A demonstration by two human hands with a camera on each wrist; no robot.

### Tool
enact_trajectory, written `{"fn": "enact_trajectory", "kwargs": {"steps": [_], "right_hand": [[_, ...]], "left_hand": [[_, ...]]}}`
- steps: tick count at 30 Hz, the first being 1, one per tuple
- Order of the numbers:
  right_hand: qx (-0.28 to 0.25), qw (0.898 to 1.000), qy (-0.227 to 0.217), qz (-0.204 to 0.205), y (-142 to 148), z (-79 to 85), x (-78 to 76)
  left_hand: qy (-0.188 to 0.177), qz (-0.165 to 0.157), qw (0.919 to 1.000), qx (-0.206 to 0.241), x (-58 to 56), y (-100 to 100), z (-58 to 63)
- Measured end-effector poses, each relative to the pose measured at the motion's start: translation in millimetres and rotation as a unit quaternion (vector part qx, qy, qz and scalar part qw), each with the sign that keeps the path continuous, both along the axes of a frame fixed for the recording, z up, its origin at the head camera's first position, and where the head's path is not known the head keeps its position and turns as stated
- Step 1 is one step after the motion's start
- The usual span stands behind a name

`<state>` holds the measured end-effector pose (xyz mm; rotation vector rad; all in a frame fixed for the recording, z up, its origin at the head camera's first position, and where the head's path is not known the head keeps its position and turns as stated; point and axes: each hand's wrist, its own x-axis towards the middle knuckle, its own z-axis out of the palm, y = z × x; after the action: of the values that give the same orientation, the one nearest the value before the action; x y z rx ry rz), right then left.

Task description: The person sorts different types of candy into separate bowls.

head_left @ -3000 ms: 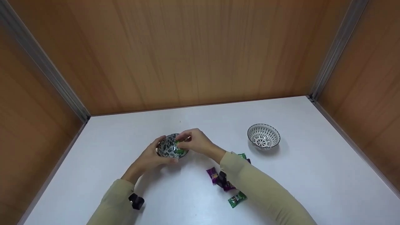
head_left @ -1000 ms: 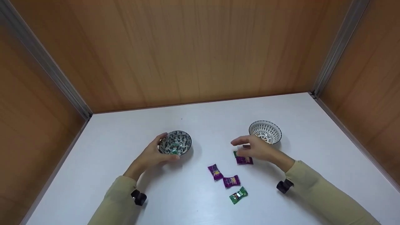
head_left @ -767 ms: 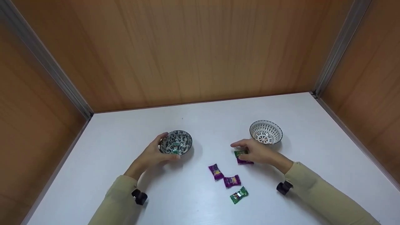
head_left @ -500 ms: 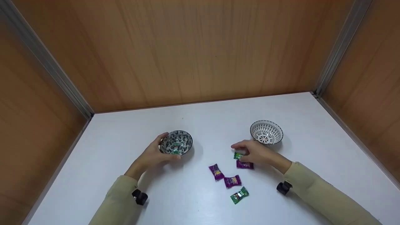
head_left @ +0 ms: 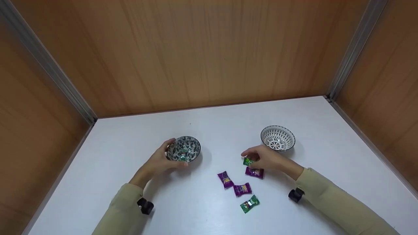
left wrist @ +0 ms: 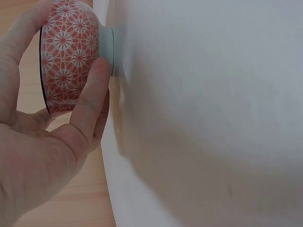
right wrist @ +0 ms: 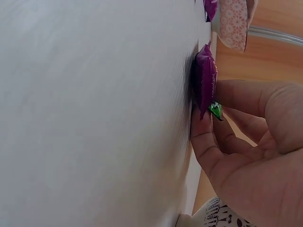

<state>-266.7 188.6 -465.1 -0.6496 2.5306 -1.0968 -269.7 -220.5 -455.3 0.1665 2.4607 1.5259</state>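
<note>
My left hand (head_left: 162, 162) holds a small bowl (head_left: 192, 147) by its side, thumb near the front and fingers behind. Its inside has a dark floral pattern and a green wrapped candy (head_left: 183, 154) lies in it; in the left wrist view the bowl's outside (left wrist: 66, 56) is red with white flowers. My right hand (head_left: 269, 159) is low at the table, thumb and fingers pinching another green candy (head_left: 247, 161). Right beside it, a purple candy (head_left: 254, 173) partly covers the green one in the right wrist view, where only a green end (right wrist: 216, 109) shows.
Two more purple candies (head_left: 225, 179) and a green one (head_left: 249, 204) lie nearer the front of the white table (head_left: 183, 209). A second bowl (head_left: 278, 138), white with dark marks, stands just behind my right hand. Wooden panels (head_left: 209, 55) enclose the back and sides.
My right hand has let go of a green candy in the held bowl and moved right to the loose candies. In the last half second the green and purple candies there shifted slightly.
</note>
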Motion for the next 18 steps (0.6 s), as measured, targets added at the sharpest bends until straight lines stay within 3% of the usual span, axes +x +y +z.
{"fn": "enact_trajectory", "kwargs": {"steps": [8, 18], "right_hand": [[-0.034, 0.999, -0.033, -0.021, -4, 4.6, 0.4], [-0.085, 0.995, -0.051, -0.003, -27, 17.0, -4.4]], "left_hand": [[0.001, 0.002, 1.0, -0.008, 1.8, 2, 2.0], [-0.018, 0.007, 0.9998, -0.006, 2.6, -5, 0.0]]}}
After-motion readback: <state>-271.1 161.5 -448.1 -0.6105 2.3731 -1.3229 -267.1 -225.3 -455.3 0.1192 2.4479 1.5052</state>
